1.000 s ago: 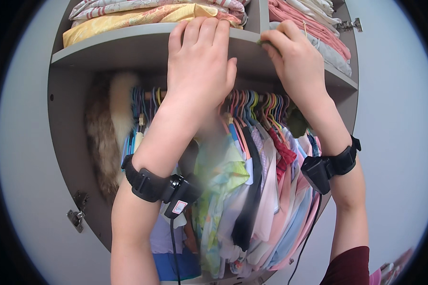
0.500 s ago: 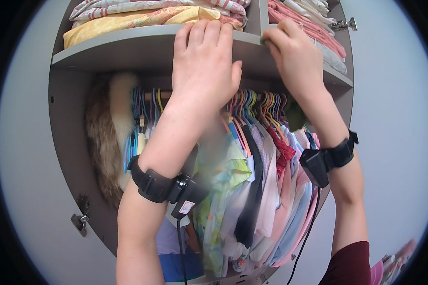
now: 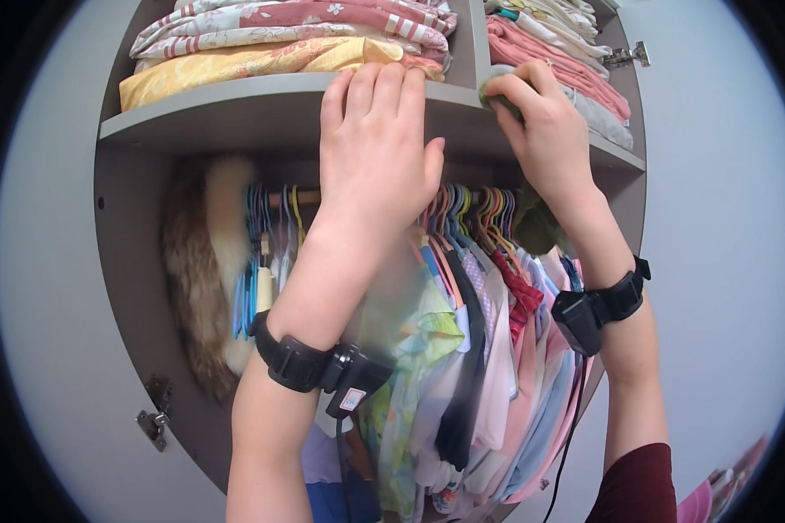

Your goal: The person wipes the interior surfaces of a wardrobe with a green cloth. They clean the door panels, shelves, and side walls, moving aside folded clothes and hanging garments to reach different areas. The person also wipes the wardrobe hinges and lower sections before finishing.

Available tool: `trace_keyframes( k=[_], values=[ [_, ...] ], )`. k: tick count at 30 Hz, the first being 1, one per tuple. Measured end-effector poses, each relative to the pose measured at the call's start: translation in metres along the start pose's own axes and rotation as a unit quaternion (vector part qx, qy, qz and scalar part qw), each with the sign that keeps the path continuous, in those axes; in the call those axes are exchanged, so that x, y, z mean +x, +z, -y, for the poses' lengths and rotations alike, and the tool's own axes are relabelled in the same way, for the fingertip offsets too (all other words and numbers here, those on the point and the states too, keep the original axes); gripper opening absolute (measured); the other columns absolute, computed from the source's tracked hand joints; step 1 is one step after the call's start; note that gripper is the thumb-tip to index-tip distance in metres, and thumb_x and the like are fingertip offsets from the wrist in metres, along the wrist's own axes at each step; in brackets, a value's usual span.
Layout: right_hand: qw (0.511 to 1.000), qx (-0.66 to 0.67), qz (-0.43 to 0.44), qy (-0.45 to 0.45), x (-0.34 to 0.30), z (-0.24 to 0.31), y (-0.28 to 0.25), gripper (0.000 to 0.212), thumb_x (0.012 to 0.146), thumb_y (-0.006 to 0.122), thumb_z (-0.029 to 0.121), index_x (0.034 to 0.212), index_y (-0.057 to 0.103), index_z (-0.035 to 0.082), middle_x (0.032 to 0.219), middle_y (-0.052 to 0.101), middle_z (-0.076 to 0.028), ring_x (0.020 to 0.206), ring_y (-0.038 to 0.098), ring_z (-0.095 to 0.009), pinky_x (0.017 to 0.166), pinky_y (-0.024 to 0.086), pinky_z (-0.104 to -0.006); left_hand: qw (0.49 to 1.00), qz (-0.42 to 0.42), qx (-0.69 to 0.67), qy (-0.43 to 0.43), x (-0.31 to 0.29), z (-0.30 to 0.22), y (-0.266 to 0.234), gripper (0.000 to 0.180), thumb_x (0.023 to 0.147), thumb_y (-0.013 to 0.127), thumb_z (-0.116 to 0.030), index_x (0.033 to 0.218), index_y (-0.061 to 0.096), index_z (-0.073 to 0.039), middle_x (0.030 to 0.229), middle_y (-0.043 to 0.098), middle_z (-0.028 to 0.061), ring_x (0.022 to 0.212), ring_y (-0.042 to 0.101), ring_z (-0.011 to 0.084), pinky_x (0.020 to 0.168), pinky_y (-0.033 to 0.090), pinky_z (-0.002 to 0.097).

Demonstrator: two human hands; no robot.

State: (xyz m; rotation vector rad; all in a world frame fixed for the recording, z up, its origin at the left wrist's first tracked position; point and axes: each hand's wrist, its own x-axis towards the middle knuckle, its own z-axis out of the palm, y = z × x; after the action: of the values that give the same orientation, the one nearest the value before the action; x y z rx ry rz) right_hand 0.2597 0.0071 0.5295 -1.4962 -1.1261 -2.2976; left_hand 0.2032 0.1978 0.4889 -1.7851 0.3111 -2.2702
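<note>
My left hand [image 3: 375, 144] lies with its fingers stretched out along the front edge of the grey shelf [image 3: 235, 90], fingertips by a yellow folded cloth [image 3: 253, 59]. It holds nothing that I can see. To its right, my right hand [image 3: 545, 122] is closed on a green cloth [image 3: 539, 228] at the shelf edge, beside the upright divider [image 3: 478, 44]. Part of the cloth shows at the fingers, and more of it hangs behind the wrist, below the shelf. Pink folded fabric [image 3: 545, 65] is stacked just above this hand.
Below the shelf, clothes [image 3: 497, 375] hang on many-coloured hangers [image 3: 488, 205] from a rail. A brown and cream fur piece [image 3: 196, 279] hangs at the left. Metal hinges [image 3: 154, 423] stick out at the cabinet sides. Black bands with cables sit on both my forearms.
The shelf and the whole cabinet appear lower in the picture, and my hands with them. The green cloth shows more below the shelf. Both hands keep their places at the shelf edge.
</note>
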Motion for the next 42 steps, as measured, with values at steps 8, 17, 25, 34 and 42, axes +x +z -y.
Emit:
trace_keyframes(
  k=[8, 17, 25, 34, 42],
  values=[
    [0.991, -0.090, -0.022, -0.093, -0.001, 0.003, 0.000, 0.014, 0.076, 0.066, 0.007, 0.089, 0.065, 0.012, 0.092, 0.058, -0.003, 0.082, 0.064, -0.023, 0.067, 0.053, -0.0361, 1.000, -0.006, 0.013, 0.005, -0.001, 0.001, 0.001, 0.061, 0.081, 0.070, -0.031, 0.132, 0.051, -0.003, 0.131, 0.054, 0.0118, 0.129, 0.045, 0.0284, 0.112, 0.027, 0.0440],
    [0.992, -0.086, -0.016, -0.087, 0.001, 0.006, 0.000, 0.013, 0.076, 0.065, 0.005, 0.088, 0.065, 0.011, 0.091, 0.057, -0.004, 0.082, 0.063, -0.023, 0.067, 0.053, -0.0365, 1.000, 0.002, 0.007, -0.004, 0.000, -0.001, -0.002, 0.061, 0.081, 0.070, -0.030, 0.132, 0.051, -0.003, 0.130, 0.054, 0.0122, 0.129, 0.045, 0.0280, 0.113, 0.027, 0.0441],
    [0.995, -0.058, 0.032, -0.071, 0.002, 0.009, -0.008, 0.010, 0.081, 0.068, 0.008, 0.090, 0.066, 0.011, 0.091, 0.057, -0.005, 0.084, 0.064, -0.025, 0.066, 0.053, -0.0374, 1.000, 0.009, 0.003, -0.009, 0.001, -0.002, -0.003, 0.062, 0.081, 0.071, -0.031, 0.132, 0.051, -0.003, 0.129, 0.054, 0.0124, 0.129, 0.045, 0.0285, 0.114, 0.026, 0.0450],
    [0.998, 0.057, -0.007, -0.018, 0.062, -0.048, 0.032, 0.013, 0.088, 0.065, 0.011, 0.100, 0.065, 0.006, 0.100, 0.061, -0.013, 0.094, 0.061, -0.035, 0.081, 0.049, -0.0403, 1.000, 0.018, 0.008, -0.005, 0.002, -0.004, -0.006, 0.064, 0.080, 0.071, -0.030, 0.132, 0.049, -0.002, 0.130, 0.053, 0.0129, 0.130, 0.044, 0.0291, 0.114, 0.025, 0.0444],
    [0.998, 0.048, -0.007, -0.047, 0.101, -0.054, 0.038, 0.013, 0.090, 0.063, 0.017, 0.100, 0.067, 0.010, 0.101, 0.062, -0.013, 0.092, 0.063, -0.037, 0.079, 0.052, -0.0449, 1.000, 0.011, 0.019, 0.014, 0.002, -0.001, -0.006, 0.065, 0.079, 0.072, -0.030, 0.134, 0.049, -0.002, 0.131, 0.053, 0.0140, 0.128, 0.044, 0.0308, 0.112, 0.027, 0.0444]
  ],
)
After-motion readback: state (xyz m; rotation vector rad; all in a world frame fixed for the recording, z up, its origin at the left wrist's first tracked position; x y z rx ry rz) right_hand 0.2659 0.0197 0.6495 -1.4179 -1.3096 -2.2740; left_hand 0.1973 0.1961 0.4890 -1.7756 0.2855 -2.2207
